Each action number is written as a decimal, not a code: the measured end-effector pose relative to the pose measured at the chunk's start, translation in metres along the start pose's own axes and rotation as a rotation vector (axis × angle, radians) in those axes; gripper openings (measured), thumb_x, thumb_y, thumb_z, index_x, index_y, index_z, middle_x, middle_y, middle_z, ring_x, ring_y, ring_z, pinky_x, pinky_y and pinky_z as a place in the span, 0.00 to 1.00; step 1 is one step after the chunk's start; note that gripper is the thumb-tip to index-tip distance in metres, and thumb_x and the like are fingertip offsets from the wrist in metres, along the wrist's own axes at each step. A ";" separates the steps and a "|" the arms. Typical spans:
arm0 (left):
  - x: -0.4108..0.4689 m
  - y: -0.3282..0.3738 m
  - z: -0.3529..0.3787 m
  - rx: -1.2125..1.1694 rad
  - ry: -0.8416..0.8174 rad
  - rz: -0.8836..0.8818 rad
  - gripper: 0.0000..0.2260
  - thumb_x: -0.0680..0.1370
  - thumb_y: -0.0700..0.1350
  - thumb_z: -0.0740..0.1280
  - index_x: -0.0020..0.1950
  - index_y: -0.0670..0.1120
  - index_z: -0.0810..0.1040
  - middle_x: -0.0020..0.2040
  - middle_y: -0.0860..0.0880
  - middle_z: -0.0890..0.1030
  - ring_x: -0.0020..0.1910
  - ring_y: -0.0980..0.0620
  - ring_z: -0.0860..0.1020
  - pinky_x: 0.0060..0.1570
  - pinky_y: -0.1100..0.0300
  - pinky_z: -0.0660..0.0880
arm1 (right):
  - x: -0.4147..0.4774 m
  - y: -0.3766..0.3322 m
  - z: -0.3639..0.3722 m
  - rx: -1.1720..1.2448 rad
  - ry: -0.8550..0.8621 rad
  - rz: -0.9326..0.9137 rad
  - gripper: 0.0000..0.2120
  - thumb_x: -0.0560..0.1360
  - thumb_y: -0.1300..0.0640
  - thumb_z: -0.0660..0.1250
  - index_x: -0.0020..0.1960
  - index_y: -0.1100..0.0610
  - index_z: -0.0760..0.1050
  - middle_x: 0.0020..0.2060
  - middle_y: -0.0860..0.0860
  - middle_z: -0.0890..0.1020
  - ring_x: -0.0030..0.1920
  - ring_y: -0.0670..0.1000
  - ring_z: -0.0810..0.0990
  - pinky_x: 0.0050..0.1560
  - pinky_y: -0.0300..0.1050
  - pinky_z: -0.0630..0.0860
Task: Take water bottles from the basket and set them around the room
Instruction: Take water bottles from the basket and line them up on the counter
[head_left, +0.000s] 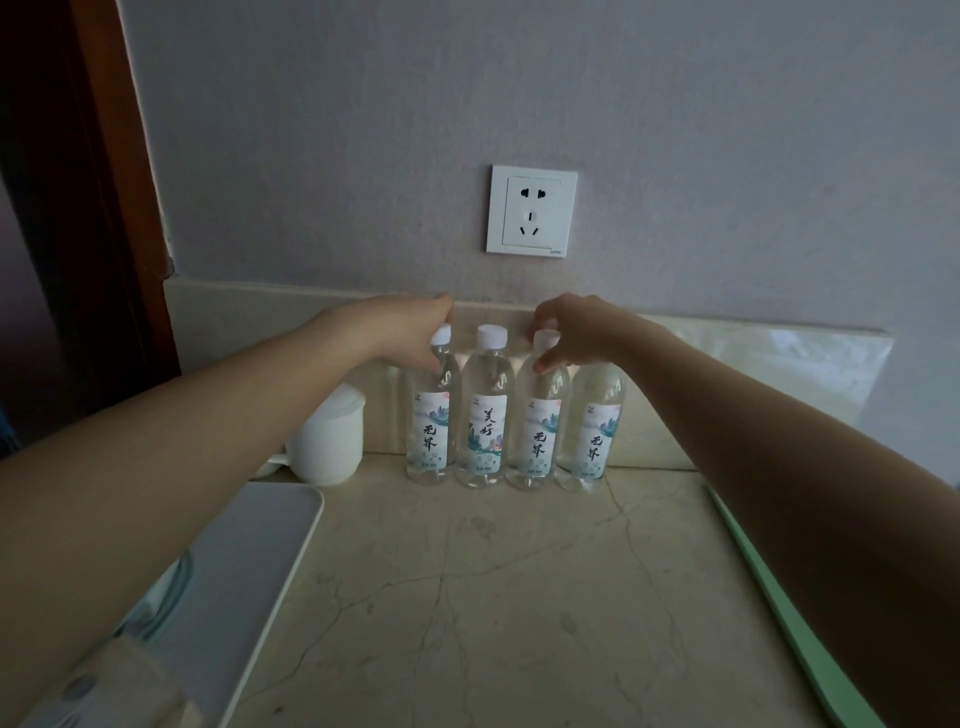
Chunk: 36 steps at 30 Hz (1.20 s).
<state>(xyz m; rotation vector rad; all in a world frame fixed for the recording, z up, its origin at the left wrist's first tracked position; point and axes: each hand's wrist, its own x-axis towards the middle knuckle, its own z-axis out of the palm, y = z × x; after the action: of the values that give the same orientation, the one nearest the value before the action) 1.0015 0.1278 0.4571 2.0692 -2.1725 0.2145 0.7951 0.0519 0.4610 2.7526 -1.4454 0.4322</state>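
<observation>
Several clear water bottles with white caps and printed labels stand upright in a row on a marble counter (519, 597), against the backsplash. My left hand (415, 332) grips the neck of the leftmost bottle (431, 415). The second bottle (487, 421) stands untouched between my hands. My right hand (571, 332) pinches the neck of the third bottle (537, 426). The rightmost bottle (595, 431) stands partly behind my right forearm, its cap hidden. No basket is in view.
A white lidded cup (327, 436) stands left of the bottles. A white tray (260, 571) lies at the front left, a green tray edge (779, 613) at the right. A wall socket (531, 209) sits above the bottles. A brown door frame (104, 182) runs up the left.
</observation>
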 end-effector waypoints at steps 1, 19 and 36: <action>0.002 0.004 -0.002 0.010 0.011 -0.003 0.24 0.74 0.55 0.71 0.65 0.47 0.68 0.60 0.45 0.74 0.53 0.45 0.74 0.44 0.56 0.70 | -0.001 0.001 0.000 0.000 -0.004 -0.007 0.25 0.68 0.54 0.77 0.64 0.54 0.75 0.63 0.52 0.78 0.61 0.56 0.76 0.54 0.45 0.69; 0.007 0.038 0.001 -0.052 0.164 0.054 0.13 0.76 0.51 0.69 0.59 0.51 0.75 0.55 0.50 0.82 0.54 0.46 0.79 0.52 0.50 0.76 | -0.021 0.037 -0.021 0.126 -0.116 0.259 0.23 0.71 0.61 0.75 0.64 0.59 0.75 0.45 0.56 0.78 0.43 0.58 0.84 0.44 0.50 0.83; 0.011 0.049 0.001 0.058 0.196 0.024 0.24 0.74 0.61 0.66 0.66 0.51 0.71 0.63 0.46 0.72 0.64 0.44 0.69 0.58 0.47 0.62 | -0.026 0.043 -0.010 0.126 0.002 0.204 0.26 0.71 0.57 0.75 0.66 0.59 0.72 0.53 0.56 0.78 0.43 0.55 0.83 0.45 0.48 0.82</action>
<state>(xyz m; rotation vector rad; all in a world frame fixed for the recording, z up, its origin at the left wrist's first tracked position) 0.9520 0.1193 0.4579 1.9592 -2.0979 0.4670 0.7444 0.0495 0.4589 2.7046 -1.7665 0.5480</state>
